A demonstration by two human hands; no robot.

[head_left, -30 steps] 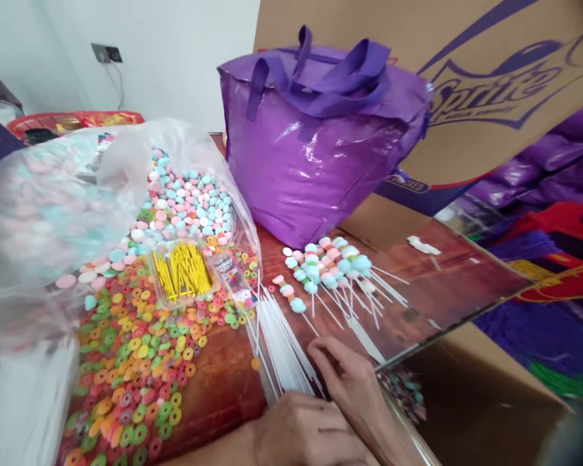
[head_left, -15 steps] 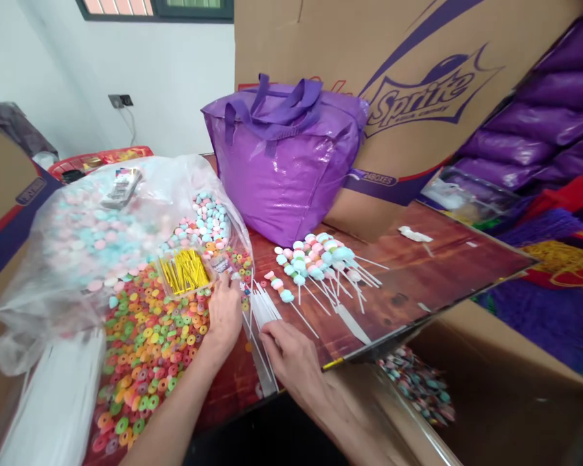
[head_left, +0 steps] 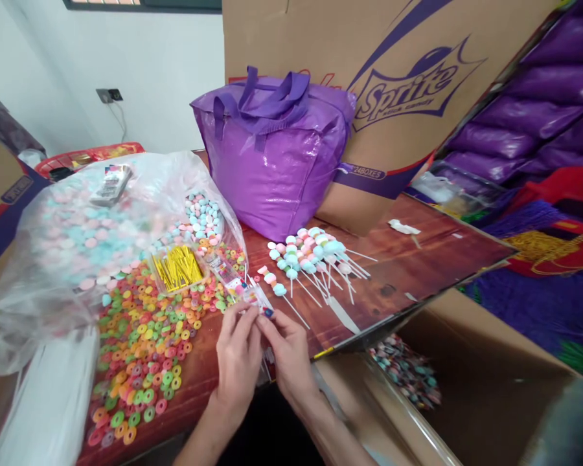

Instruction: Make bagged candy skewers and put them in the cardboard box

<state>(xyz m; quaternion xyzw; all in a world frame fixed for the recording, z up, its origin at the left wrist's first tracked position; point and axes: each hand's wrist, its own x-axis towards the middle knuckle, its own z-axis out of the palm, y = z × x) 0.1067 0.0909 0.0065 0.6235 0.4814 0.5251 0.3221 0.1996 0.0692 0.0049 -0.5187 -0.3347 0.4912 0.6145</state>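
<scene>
My left hand (head_left: pixel 239 355) and my right hand (head_left: pixel 289 353) are close together at the table's front edge. Their fingers pinch a small clear printed plastic bag (head_left: pixel 253 299) between them. Behind it, more such bags lie in a stack (head_left: pixel 223 270). A clear tub of gold twist ties (head_left: pixel 179 268) stands to the left. Ring-shaped sugared gummies (head_left: pixel 148 349) are spread below the tub. On the right lie several marshmallow skewers (head_left: pixel 311 252) with white sticks; one skewer (head_left: pixel 274 283) rests apart, nearest my right hand. My fingers hide part of the white sticks under them.
A big clear bag of pastel marshmallows (head_left: pixel 78 226) lies at the left, with a bundle of white sticks (head_left: pixel 43 401) before it. A purple tote bag (head_left: pixel 272 175) and a cardboard box (head_left: pixel 393 136) stand behind. Below the right edge, an open carton (head_left: pixel 486 382) holds wrapped candies.
My left hand has come from the stack of bags to meet my right hand at the front edge. A printed plastic bag is now between my fingers. The view has shifted slightly.
</scene>
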